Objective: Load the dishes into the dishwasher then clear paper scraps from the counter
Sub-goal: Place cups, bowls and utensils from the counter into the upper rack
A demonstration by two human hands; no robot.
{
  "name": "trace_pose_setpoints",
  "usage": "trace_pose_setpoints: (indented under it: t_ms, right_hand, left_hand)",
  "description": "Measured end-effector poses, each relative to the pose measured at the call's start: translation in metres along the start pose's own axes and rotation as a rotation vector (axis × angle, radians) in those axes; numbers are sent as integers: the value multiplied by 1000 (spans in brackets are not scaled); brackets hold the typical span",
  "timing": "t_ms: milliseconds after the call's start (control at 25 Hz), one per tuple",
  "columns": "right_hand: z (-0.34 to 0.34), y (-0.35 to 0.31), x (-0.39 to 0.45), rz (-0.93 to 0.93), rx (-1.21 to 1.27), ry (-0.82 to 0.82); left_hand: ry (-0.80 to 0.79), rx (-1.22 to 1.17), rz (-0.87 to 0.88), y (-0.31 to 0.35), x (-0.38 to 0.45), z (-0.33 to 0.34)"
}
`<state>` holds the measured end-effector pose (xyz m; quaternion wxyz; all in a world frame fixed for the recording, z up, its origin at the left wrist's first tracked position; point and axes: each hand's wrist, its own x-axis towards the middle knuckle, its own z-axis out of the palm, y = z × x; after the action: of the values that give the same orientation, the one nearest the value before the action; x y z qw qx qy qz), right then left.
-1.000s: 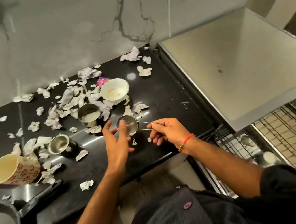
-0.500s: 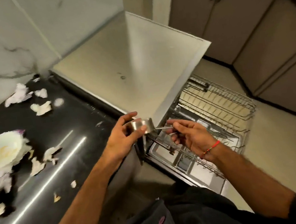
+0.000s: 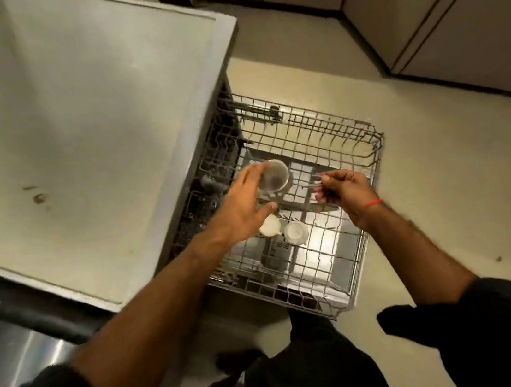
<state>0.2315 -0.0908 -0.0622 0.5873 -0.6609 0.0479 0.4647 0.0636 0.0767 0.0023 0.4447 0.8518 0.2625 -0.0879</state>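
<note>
The pulled-out wire dishwasher rack (image 3: pixel 365 196) sits below me. My left hand (image 3: pixel 243 206) grips a small steel cup (image 3: pixel 273 177) by its side and holds it over the rack's back left part. My right hand (image 3: pixel 345 190) pinches thin metal utensils (image 3: pixel 312 183), blurred, over the middle of the rack. Two white cups (image 3: pixel 294 232) lie in the rack just under my left hand. The counter with the paper scraps is out of view.
The dishwasher's flat beige top (image 3: pixel 73 137) fills the left side. Beige cabinet doors (image 3: pixel 453 14) line the far right. Pale floor (image 3: pixel 463 195) surrounds the rack. My dark-clothed legs stand at the rack's near edge.
I turned from the counter to the dishwasher. Both hands carried the steel cup and the utensils from the counter's edge down over the open rack.
</note>
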Motion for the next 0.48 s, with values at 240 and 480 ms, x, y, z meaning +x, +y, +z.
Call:
trace_pose_setpoints:
  t_ms: [240, 480]
  right_hand:
    - [-27, 33, 127, 179, -25, 325]
    - [-32, 62, 185, 295, -150, 402]
  left_hand:
    - [-65, 5, -203, -13, 37, 35]
    - [-18, 9, -381, -59, 15, 39]
